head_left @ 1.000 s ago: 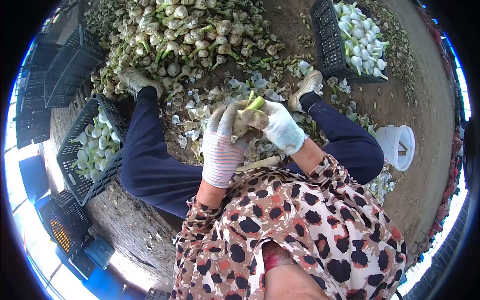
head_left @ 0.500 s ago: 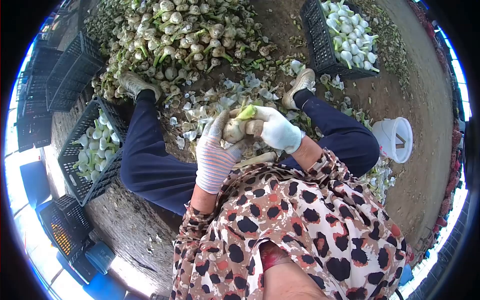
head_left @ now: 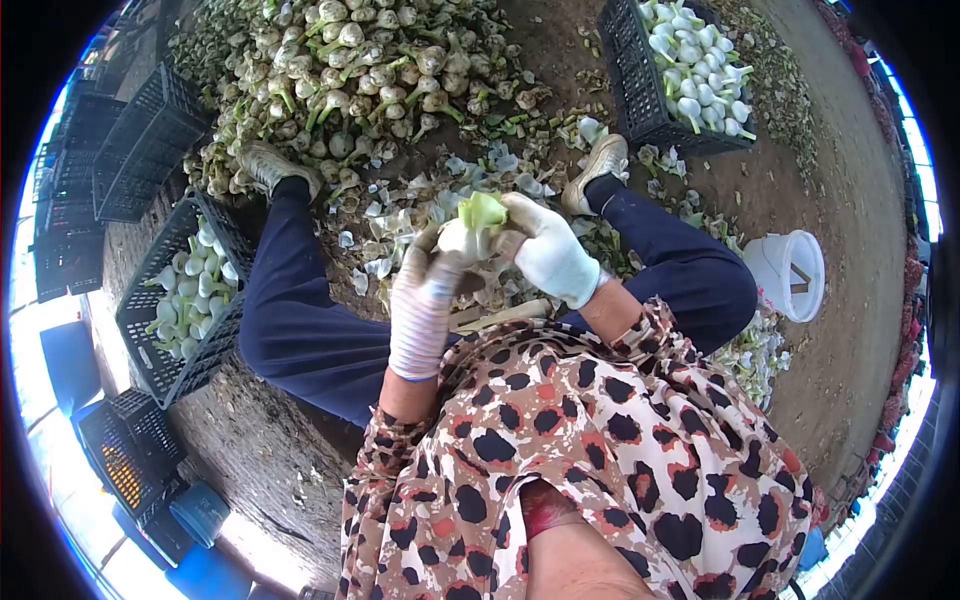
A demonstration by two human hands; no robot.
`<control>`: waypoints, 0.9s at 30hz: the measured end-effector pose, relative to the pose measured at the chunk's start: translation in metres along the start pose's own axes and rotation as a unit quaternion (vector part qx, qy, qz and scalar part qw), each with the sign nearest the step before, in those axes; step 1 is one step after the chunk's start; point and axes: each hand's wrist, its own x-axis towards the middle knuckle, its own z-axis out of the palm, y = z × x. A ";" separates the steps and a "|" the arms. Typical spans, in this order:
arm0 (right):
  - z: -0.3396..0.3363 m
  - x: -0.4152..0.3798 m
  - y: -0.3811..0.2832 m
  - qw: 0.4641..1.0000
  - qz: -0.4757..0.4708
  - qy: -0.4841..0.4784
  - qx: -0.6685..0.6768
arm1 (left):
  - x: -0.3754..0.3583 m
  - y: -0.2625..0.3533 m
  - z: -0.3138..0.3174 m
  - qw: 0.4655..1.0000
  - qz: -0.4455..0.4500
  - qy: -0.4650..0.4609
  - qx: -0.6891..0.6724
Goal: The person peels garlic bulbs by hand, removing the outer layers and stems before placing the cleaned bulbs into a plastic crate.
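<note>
pointing forward and a little inward, the left hand (head_left: 424, 288), gloved in stripes and slightly blurred, grasps a garlic bulb (head_left: 457, 238) at its fingertips. the right hand (head_left: 553, 255), white-gloved, angles inward with bent fingers and thumb closed on the bulb's right side. the bulb sits between both hands, beyond the left palm, its green stem (head_left: 483, 211) leaning toward the right thumb.

The single head-worn camera faces forward and steeply downward through a wide, round-edged field. The patterned shirt (head_left: 600, 430) lies close below; left hand (head_left: 420, 310) and right hand (head_left: 557, 258) occupy mid-range; the bulb pile (head_left: 350, 70) lies farther.
</note>
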 end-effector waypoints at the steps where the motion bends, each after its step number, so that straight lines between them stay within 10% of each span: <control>1: 0.002 -0.003 0.001 0.984 -0.075 0.006 -0.164 | -0.004 0.000 0.006 0.996 0.062 0.031 0.049; 5: 0.004 -0.005 -0.002 0.988 -0.022 0.027 -0.152 | -0.005 0.005 -0.008 0.991 0.005 -0.033 -0.131; 6: 0.010 -0.003 -0.011 0.993 0.071 0.056 0.079 | -0.005 0.005 -0.012 0.988 0.021 -0.066 -0.136; 9: 0.009 0.012 0.005 0.974 0.159 0.057 0.148 | -0.003 -0.001 -0.013 0.985 0.043 -0.123 -0.115; 13: -0.015 0.036 0.054 0.908 -0.001 0.031 -0.418 | -0.008 0.004 -0.001 0.987 0.060 -0.134 -0.059; 16: -0.026 0.029 0.067 0.813 -0.051 0.027 -0.579 | -0.013 0.029 0.008 0.995 -0.017 -0.093 -0.022; 20: -0.038 0.009 0.007 0.982 0.188 -0.006 -0.011 | -0.001 0.009 -0.022 0.947 0.123 -0.057 0.291; 23: -0.017 -0.005 -0.027 0.969 0.194 -0.146 0.044 | 0.002 0.011 -0.015 0.880 0.197 -0.047 0.429; 24: -0.009 -0.011 -0.018 0.944 -0.050 -0.135 -0.298 | 0.005 0.009 -0.010 0.854 0.275 -0.027 0.441; 25: -0.006 -0.011 -0.001 0.901 -0.081 -0.092 -0.415 | 0.007 0.004 -0.012 0.854 0.275 -0.028 0.440; 27: 0.000 -0.006 0.001 0.939 0.056 -0.092 -0.326 | 0.012 -0.001 -0.017 0.888 0.260 0.019 0.379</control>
